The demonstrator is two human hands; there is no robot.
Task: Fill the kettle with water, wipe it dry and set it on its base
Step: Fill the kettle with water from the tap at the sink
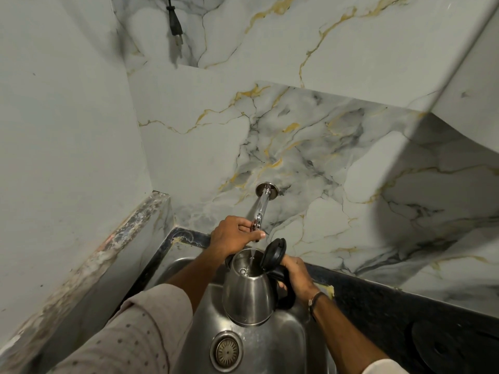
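Observation:
A steel kettle point(249, 292) is held above the steel sink point(286, 344), its black lid point(274, 252) flipped up. My right hand point(297, 276) grips its black handle. A thin stream of water runs from the wall tap point(261, 206) into the kettle's open mouth. My left hand point(233, 234) is closed around the tap's handle, just above the kettle. The round black kettle base point(445, 346) lies on the dark counter at the lower right.
The sink drain point(226, 351) sits below the kettle. A black power plug point(174, 21) hangs on the marble wall at the top left. A stone ledge point(94, 265) runs along the sink's left side. The dark counter point(378, 298) stretches right of the sink.

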